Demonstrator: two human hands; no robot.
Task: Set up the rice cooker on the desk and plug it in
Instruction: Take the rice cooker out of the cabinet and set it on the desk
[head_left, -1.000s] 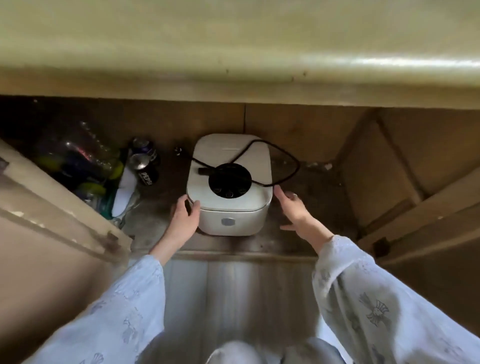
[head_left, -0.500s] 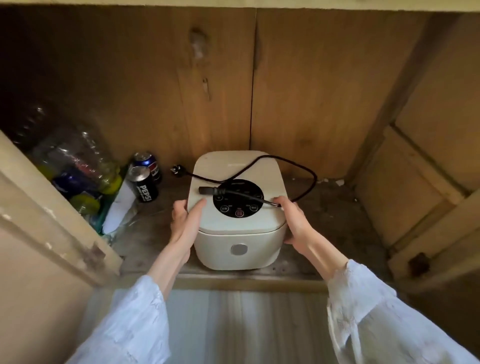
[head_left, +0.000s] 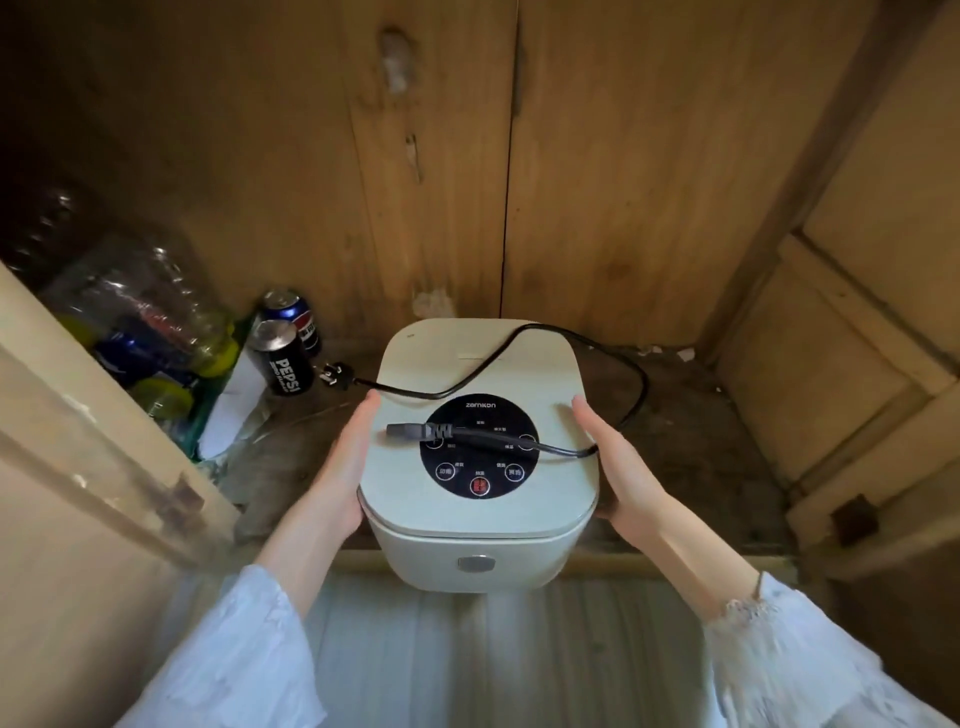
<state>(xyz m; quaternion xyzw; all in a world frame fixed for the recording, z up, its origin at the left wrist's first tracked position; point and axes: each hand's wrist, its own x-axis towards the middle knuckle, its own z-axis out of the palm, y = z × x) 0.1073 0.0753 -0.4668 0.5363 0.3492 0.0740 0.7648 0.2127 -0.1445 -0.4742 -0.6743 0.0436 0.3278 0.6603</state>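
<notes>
A cream-white rice cooker with a round black control panel sits low in an open wooden cabinet, its front past the shelf's front edge. A loose black power cord lies over its lid. The cord's appliance connector rests on the panel, and its wall plug hangs off the left side near the cans. My left hand presses flat against the cooker's left side. My right hand presses the right side, fingers straight, touching the cord. No desk or socket is in view.
Two Pepsi cans stand left of the cooker, with crushed plastic bottles behind an open cabinet door. The dusty shelf floor is to the right, bounded by the other open door. Pale floorboards lie below.
Both hands closed in on the cooker's sides and the cooker has come forward toward me, over the shelf's front edge. The cord stays on the lid.
</notes>
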